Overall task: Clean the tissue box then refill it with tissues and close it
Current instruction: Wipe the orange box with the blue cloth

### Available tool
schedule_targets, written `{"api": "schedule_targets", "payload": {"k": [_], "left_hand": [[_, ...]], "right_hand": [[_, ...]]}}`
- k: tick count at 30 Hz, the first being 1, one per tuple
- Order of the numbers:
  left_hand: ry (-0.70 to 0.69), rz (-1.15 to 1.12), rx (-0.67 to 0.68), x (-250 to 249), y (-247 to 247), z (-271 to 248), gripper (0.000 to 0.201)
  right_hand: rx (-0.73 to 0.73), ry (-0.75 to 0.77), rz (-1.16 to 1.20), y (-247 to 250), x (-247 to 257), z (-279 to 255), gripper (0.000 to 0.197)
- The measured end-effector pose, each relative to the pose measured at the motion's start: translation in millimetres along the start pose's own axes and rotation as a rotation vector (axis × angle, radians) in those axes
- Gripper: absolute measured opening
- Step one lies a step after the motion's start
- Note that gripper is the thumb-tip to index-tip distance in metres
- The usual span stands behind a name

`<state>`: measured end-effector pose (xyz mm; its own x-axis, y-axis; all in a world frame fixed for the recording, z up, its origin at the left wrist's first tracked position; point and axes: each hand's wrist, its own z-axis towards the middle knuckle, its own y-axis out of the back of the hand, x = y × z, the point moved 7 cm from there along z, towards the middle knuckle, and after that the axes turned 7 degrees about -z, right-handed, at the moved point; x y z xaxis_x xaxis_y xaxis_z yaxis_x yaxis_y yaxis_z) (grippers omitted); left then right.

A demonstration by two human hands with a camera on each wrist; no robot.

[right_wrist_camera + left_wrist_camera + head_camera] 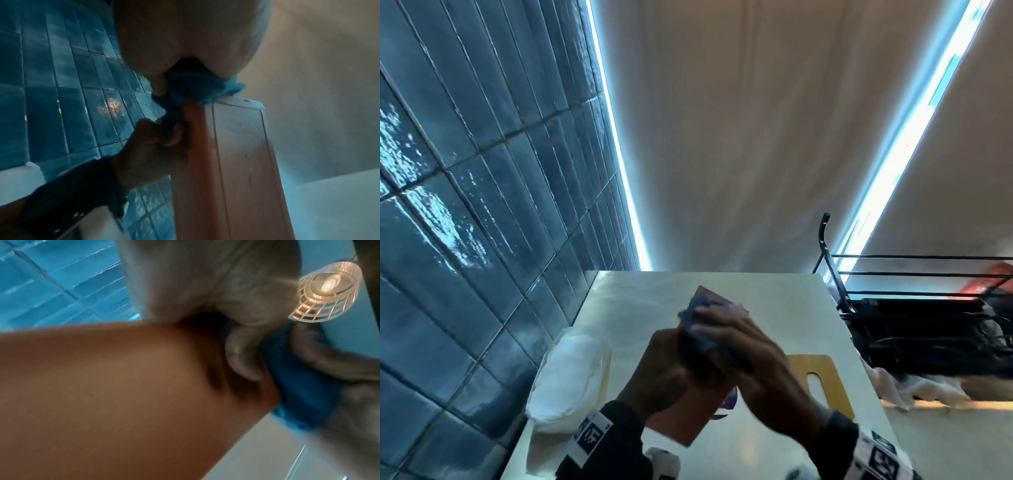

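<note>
Head view: the wooden tissue box (681, 421) is held tilted above the pale surface (774, 308), one end raised away from the person. Left hand (667, 363) wraps around the box's left side, fingers curled on it. Right hand (743, 346) clutches a bunched blue cloth (700, 330) and presses it against the upper part of the box. A clear bag of white tissues (566, 371) lies on the surface to the left, beside the blue tiled wall (465, 205). A yellow board with a slot (822, 380) lies flat to the right of the hands. A black wire rack (914, 301) stands past the surface's right edge.

Left wrist view: heavily blurred. The brown face of the tissue box (115, 394) fills the lower left; a finger (242, 356) curls onto it. The blue cloth (304, 386) sits just beyond, under the right hand (349, 363). A caged lamp (327, 292) glows above.

Right wrist view: the tissue box (236, 162) stands nearly upright, open inner side facing the camera. The blue cloth (203, 87), gripped from above, drapes over its top edge. The left hand (148, 146) clasps the box's left edge, fingers closed on it.
</note>
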<state>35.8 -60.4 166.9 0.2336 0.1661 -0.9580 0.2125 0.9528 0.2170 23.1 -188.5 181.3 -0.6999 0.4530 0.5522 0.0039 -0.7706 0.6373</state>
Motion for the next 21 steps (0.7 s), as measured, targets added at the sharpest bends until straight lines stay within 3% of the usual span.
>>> {"api": "schedule_targets", "payload": {"k": [2, 3, 6, 7, 8, 11, 12, 14, 17, 19, 21], "left_hand": [[-0.001, 0.018, -0.007, 2.9, 2.6, -5.5, 0.028], [0.017, 0.02, -0.006, 7.4, 2.4, -8.0, 0.029], [0.034, 0.043, -0.051, 13.5, 3.1, -8.4, 0.048], [0.044, 0.041, -0.039, 14.3, 2.1, -6.6, 0.053], [0.047, 0.033, -0.028, 14.5, 3.1, -4.6, 0.053], [0.021, 0.025, -0.077, 20.1, 11.5, -2.2, 0.035], [0.034, 0.019, -0.1, 21.2, 13.3, -2.9, 0.032], [0.034, 0.038, -0.105, 23.2, 10.3, -3.5, 0.022], [0.057, 0.055, -0.089, 26.2, 8.1, -1.9, 0.026], [0.062, 0.02, -0.106, 28.5, 14.2, -1.8, 0.032], [0.012, -0.008, -0.104, 23.9, 19.9, -0.4, 0.027]], "right_hand": [[0.123, 0.112, 0.011, -8.4, -0.2, -6.9, 0.034], [0.12, 0.068, 0.042, -8.0, -11.0, -2.1, 0.033], [-0.006, -0.326, 0.249, -3.7, -59.9, 17.5, 0.033], [-0.014, -0.356, 0.237, -5.4, -59.7, 18.8, 0.034], [0.0, -0.298, 0.171, -7.2, -49.7, 18.5, 0.035], [0.18, 0.079, 0.032, -18.3, 3.9, 9.4, 0.037], [0.212, 0.12, 0.026, -20.9, 7.2, 9.7, 0.037], [0.149, 0.002, 0.095, -22.4, -13.6, 21.9, 0.037], [0.036, -0.389, 0.169, -20.3, -62.1, 30.1, 0.04], [0.054, -0.37, 0.078, -22.9, -51.7, 17.2, 0.045], [0.091, -0.144, -0.003, -26.9, -12.3, 8.2, 0.048]]}}
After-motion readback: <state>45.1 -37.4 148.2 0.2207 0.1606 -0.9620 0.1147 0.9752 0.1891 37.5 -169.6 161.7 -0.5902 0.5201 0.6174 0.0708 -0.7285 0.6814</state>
